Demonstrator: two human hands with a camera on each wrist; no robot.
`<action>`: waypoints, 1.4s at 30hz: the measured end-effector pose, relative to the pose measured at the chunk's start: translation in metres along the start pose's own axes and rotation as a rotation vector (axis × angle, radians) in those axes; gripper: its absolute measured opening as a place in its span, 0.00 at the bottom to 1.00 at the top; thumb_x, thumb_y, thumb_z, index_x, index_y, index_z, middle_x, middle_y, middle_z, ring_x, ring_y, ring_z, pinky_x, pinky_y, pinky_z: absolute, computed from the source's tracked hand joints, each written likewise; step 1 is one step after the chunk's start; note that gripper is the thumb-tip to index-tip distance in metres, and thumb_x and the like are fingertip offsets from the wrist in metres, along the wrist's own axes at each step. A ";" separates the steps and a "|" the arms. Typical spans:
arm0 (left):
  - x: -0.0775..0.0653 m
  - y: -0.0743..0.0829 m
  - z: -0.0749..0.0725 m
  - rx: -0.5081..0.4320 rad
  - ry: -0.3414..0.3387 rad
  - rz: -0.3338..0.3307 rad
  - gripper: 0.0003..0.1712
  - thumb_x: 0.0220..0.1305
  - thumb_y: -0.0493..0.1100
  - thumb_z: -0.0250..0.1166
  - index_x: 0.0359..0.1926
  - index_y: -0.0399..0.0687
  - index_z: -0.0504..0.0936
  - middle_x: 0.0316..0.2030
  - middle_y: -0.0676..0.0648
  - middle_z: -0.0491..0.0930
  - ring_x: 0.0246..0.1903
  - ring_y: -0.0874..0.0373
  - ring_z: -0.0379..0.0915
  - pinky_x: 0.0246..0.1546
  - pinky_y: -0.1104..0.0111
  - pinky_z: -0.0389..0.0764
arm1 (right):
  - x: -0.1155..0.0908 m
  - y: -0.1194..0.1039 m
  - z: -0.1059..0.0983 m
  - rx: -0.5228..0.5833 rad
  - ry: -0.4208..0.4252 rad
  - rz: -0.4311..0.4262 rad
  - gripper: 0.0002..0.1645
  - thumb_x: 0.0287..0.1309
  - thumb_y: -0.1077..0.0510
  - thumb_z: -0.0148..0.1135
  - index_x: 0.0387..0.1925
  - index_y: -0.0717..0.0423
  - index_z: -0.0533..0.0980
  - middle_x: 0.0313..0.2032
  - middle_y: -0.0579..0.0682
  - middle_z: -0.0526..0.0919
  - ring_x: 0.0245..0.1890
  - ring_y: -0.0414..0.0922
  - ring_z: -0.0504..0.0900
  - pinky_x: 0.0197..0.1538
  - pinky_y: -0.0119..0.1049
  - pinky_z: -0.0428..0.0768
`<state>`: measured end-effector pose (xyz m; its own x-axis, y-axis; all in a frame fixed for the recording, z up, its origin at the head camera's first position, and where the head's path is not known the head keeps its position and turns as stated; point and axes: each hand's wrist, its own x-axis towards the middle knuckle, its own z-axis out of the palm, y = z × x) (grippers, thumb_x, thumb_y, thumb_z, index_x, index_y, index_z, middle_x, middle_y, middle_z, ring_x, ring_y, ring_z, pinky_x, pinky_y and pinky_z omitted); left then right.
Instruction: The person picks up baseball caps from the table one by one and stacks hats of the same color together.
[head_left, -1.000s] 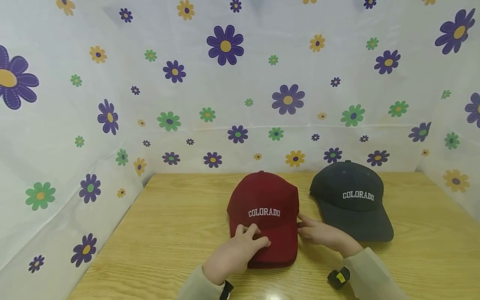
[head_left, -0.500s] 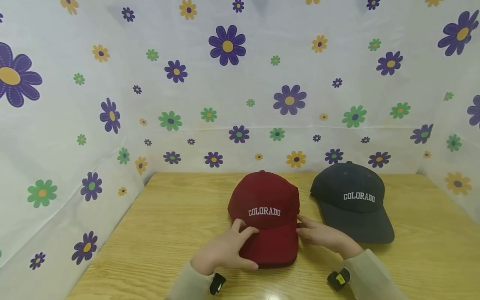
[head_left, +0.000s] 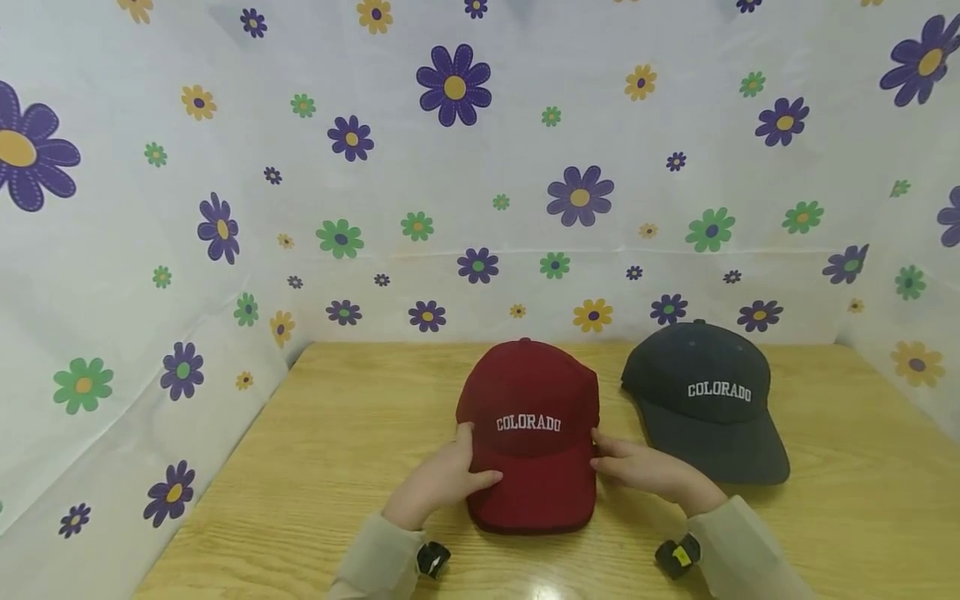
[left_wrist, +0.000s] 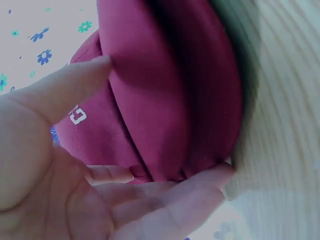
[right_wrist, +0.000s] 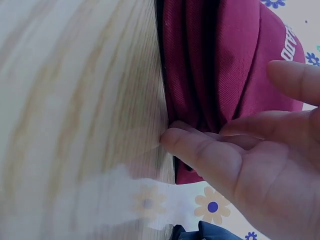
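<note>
A dark red baseball cap (head_left: 528,492) with white COLORADO lettering sits on the table, brim toward me. My left hand (head_left: 435,483) is at its left side; in the left wrist view the thumb (left_wrist: 82,80) touches the brim and the nearly straight fingers lie along the cap's edge. On the other side, my right hand (head_left: 648,475) touches the cap with extended fingers (right_wrist: 200,152), low near the tabletop. Layered red folds (right_wrist: 195,60) show beneath the brim in the right wrist view; whether they belong to one cap I cannot tell.
A dark navy baseball cap (head_left: 708,450), also lettered COLORADO, sits right of the red one, close to my right hand. The wooden table (head_left: 337,417) is bounded at the back and sides by white flower-printed cloth (head_left: 420,175). Both wrists wear black straps.
My left hand has left the top of the brim and shifted left to the cap's side, its thumb now at the brim's left edge. The right hand and both caps have stayed nearly still.
</note>
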<state>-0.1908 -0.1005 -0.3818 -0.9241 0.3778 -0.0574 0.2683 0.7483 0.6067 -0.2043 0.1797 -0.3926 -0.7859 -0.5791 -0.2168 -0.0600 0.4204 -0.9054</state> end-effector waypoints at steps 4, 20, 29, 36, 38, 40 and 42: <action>0.000 0.001 0.001 0.044 0.006 0.009 0.46 0.53 0.46 0.65 0.59 0.20 0.50 0.53 0.24 0.62 0.53 0.39 0.62 0.51 0.54 0.64 | -0.001 -0.003 0.000 -0.052 -0.010 -0.005 0.36 0.64 0.56 0.44 0.61 0.76 0.44 0.63 0.70 0.44 0.62 0.61 0.44 0.57 0.53 0.57; 0.008 -0.018 -0.011 -0.143 0.099 -0.008 0.36 0.59 0.51 0.58 0.56 0.27 0.57 0.52 0.30 0.64 0.53 0.42 0.61 0.52 0.53 0.63 | 0.004 -0.005 -0.005 0.016 0.235 -0.018 0.28 0.63 0.60 0.41 0.59 0.75 0.53 0.54 0.69 0.64 0.53 0.59 0.66 0.50 0.53 0.68; 0.026 -0.010 -0.011 -0.144 0.273 0.128 0.53 0.44 0.55 0.69 0.63 0.35 0.51 0.57 0.37 0.59 0.56 0.46 0.56 0.54 0.54 0.60 | 0.030 -0.032 -0.031 0.086 0.486 -0.086 0.23 0.66 0.59 0.38 0.54 0.73 0.62 0.54 0.69 0.65 0.55 0.59 0.64 0.54 0.50 0.65; 0.031 -0.009 -0.007 -0.108 0.238 0.055 0.64 0.38 0.55 0.73 0.65 0.35 0.41 0.60 0.32 0.51 0.58 0.41 0.52 0.55 0.51 0.59 | 0.056 -0.044 -0.045 0.018 0.413 0.002 0.27 0.65 0.50 0.39 0.50 0.70 0.68 0.48 0.63 0.73 0.51 0.56 0.69 0.54 0.52 0.64; 0.032 -0.010 -0.004 -0.107 0.224 0.044 0.66 0.37 0.55 0.73 0.66 0.36 0.39 0.60 0.31 0.50 0.58 0.41 0.53 0.54 0.51 0.60 | 0.060 -0.045 -0.047 -0.011 0.392 0.016 0.26 0.65 0.49 0.41 0.45 0.68 0.71 0.41 0.59 0.76 0.45 0.53 0.73 0.52 0.51 0.67; 0.032 -0.011 -0.002 -0.106 0.214 0.033 0.67 0.37 0.54 0.74 0.66 0.37 0.37 0.60 0.31 0.49 0.57 0.41 0.53 0.54 0.52 0.60 | 0.063 -0.046 -0.047 -0.023 0.379 0.004 0.23 0.64 0.50 0.44 0.41 0.68 0.73 0.34 0.54 0.77 0.38 0.49 0.74 0.49 0.48 0.69; 0.032 -0.010 0.000 -0.111 0.210 0.024 0.67 0.36 0.53 0.74 0.66 0.37 0.36 0.60 0.31 0.49 0.57 0.40 0.54 0.54 0.52 0.61 | 0.067 -0.046 -0.047 -0.010 0.377 -0.017 0.19 0.64 0.52 0.45 0.36 0.67 0.72 0.29 0.51 0.75 0.32 0.45 0.73 0.45 0.44 0.72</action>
<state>-0.2230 -0.0963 -0.3894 -0.9573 0.2642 0.1172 0.2698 0.6716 0.6901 -0.2832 0.1543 -0.3480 -0.9559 -0.2892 -0.0504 -0.0796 0.4206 -0.9037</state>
